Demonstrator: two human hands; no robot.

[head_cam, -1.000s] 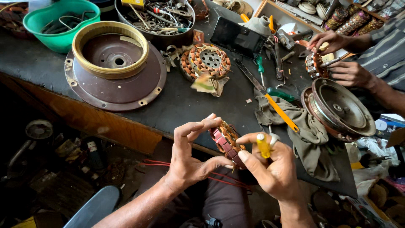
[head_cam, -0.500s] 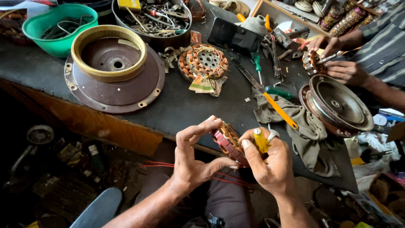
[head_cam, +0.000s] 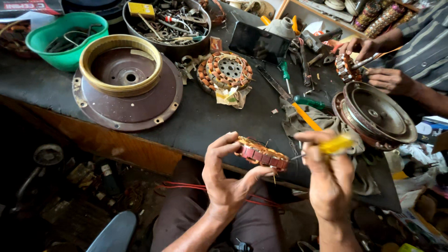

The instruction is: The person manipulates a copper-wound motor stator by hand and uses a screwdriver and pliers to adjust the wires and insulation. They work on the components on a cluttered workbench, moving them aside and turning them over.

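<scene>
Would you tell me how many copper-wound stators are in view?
3: one in the left hand at the bench edge, one lying mid-bench, one in a co-worker's hands. Others may be hidden among clutter.

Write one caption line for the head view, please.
Left hand holds a wound stator; right hand works it with a yellow-handled tool.

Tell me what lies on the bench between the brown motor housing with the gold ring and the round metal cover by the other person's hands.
In the head view, between the brown motor housing and the round metal cover lie a copper-wound stator on paper, a green-handled screwdriver, an orange-handled tool and a grey rag.
</scene>
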